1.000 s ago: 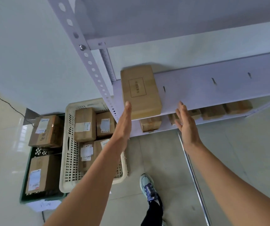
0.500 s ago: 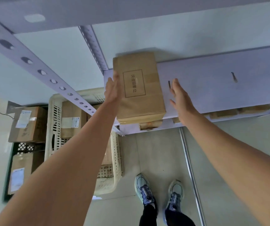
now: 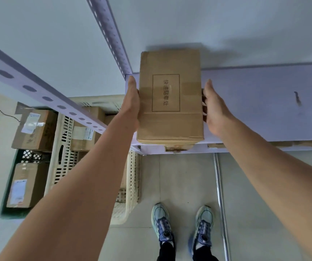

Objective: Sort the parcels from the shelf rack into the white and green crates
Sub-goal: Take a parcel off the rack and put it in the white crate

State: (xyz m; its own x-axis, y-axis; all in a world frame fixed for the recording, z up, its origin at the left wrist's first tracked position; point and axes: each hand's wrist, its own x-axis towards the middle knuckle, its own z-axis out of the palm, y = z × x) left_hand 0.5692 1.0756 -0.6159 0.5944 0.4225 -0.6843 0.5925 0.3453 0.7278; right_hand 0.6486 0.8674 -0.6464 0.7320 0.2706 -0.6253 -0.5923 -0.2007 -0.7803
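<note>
A brown cardboard parcel [image 3: 170, 95] with a printed rectangle on top lies on the white shelf [image 3: 264, 110], its near end at the shelf's front edge. My left hand [image 3: 133, 102] presses flat against the parcel's left side, fingers straight. On the right side, my right hand [image 3: 214, 108] holds the parcel with thumb up and fingertips curled against the cardboard. The white crate [image 3: 61, 147] stands on the floor at lower left with labelled parcels inside. Left of it is the green crate [image 3: 10, 185], holding two labelled parcels.
A perforated rack post [image 3: 38, 91] runs diagonally over the crates, and another upright [image 3: 111, 34] rises behind the parcel. More parcels [image 3: 177, 147] peek out from the shelf below. A metal pole [image 3: 220, 194] stands right of my shoes [image 3: 162, 223].
Both hands have moved up and closed in on the parcel's two sides; one second ago they were apart below it. The view has moved closer to the shelf.
</note>
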